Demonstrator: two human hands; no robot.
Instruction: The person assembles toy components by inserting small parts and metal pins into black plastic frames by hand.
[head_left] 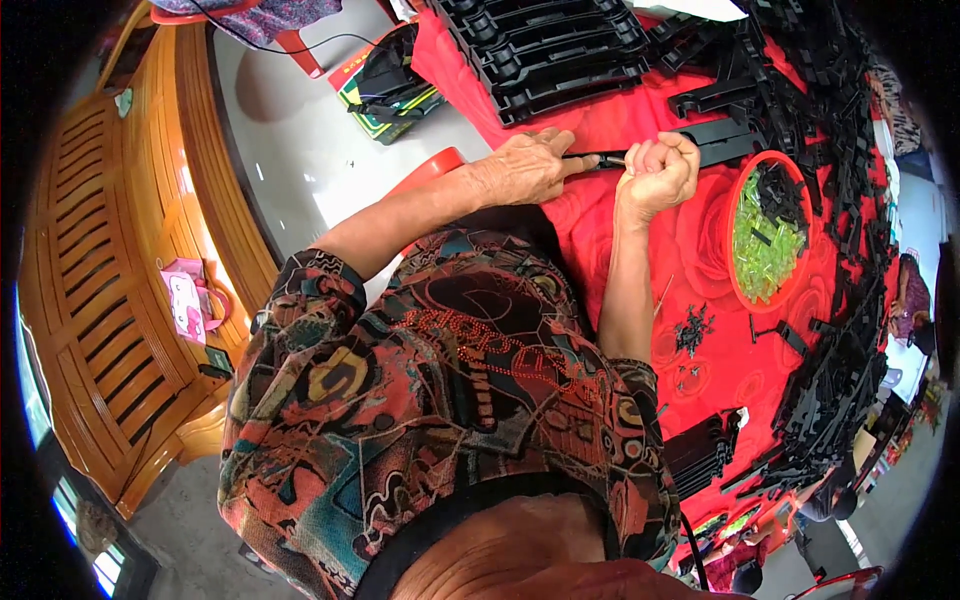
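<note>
Black part [598, 158] gripped between left hand [525, 168] and right hand [657, 172], both closed on it. Stack [550, 50] judged done (loose pile [830, 120] remaining). Bowl [742, 195] part-full.

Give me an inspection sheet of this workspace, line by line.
Surface: table under a red flowered cloth.
Job's things: thin black plastic part held between both hands.
Clutter: stacked black plastic frames; red bowl of green and black pieces; loose black parts along the far edge.
Hands: left hand pinches the part; right hand fisted around its other end.
Cables: black cord on the floor.
Surroundings: wooden bench, pink bag, grey floor.
</note>
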